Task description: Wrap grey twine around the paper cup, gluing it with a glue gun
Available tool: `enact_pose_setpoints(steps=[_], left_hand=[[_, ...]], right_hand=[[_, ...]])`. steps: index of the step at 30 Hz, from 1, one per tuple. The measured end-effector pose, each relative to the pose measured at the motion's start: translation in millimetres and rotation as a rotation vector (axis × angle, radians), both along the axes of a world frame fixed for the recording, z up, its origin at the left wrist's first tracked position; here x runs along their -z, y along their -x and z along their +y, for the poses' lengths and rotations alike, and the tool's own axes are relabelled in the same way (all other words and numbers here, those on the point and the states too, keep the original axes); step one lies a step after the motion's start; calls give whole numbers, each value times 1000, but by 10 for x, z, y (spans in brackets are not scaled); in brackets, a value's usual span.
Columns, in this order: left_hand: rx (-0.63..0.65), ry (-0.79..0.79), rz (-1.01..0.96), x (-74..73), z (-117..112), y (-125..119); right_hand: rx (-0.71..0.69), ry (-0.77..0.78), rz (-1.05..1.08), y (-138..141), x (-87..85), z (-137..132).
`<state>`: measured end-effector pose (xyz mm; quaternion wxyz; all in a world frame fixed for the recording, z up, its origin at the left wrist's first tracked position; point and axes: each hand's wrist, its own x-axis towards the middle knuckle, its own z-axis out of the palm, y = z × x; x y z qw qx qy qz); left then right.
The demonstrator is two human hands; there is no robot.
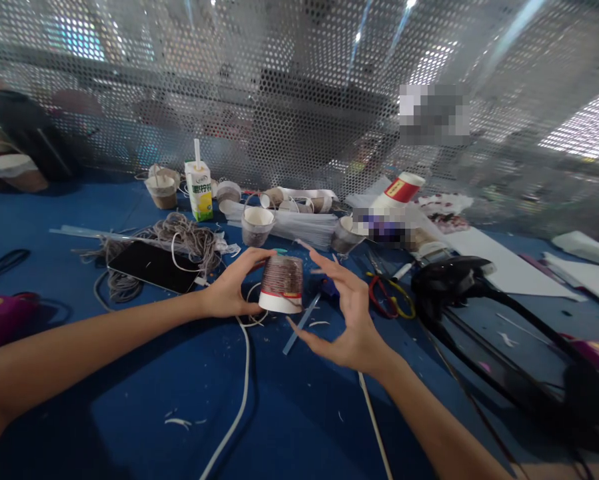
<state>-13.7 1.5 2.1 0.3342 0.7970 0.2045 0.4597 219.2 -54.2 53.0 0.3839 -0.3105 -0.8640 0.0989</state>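
My left hand (234, 283) grips a paper cup (282, 287) wrapped in brown cord, with its wide end downward. Rows of cord cover most of its side, leaving a red line and a white band bare near the lower edge. My right hand (352, 320) is spread on the other side of the cup, fingers apart and holding nothing. Between the hands, a translucent stick (302, 325) lies on the blue table beside a partly hidden blue object (329, 289). Scissors with red and yellow handles (392, 299) lie past my right hand.
A phone (154, 265) and tangled grey cord (184, 233) lie at left, near a drink carton (200, 191). Small cord-wrapped baskets (258, 225) stand farther back. A black stand-like object (449, 287) occupies the right. A white cable (246, 387) crosses the front.
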Motion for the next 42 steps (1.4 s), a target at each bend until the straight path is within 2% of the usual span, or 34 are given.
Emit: enact_pose_setpoints(steps=[5, 9, 12, 18, 23, 25, 27, 29, 31, 33, 35, 37, 42], left_hand=[[-14, 24, -16, -1, 1, 0], [-35, 79, -32, 0, -10, -5], [-44, 98, -55, 3, -15, -11], [-27, 100, -84, 10, -7, -14], [3, 106, -102, 39, 11, -11], [13, 100, -116, 50, 15, -10], [-1, 88, -133, 58, 22, -10], [-22, 73, -153, 67, 38, -13], [-43, 56, -184, 80, 65, -20], [-66, 56, -213, 95, 97, -26], [-95, 61, -229, 107, 123, -30], [-121, 59, -238, 113, 139, -30], [-173, 32, -286, 113, 147, -30]], right_hand=[[-100, -129, -89, -8, -60, -150], [-15, -196, -176, 33, -65, -178], [65, -232, -154, 25, -79, -161], [150, -211, 29, -99, -43, -107], [270, -88, 440, -203, -19, 27], [357, -12, 501, -267, -43, 113], [470, 49, 294, -360, -67, 198], [613, 111, -124, -460, -76, 261], [756, 235, -503, -528, -72, 288], [805, 347, -763, -530, -66, 284], [788, 371, -914, -464, -70, 265], [780, 327, -995, -370, -86, 250], [838, 273, -1033, -327, -156, 286]])
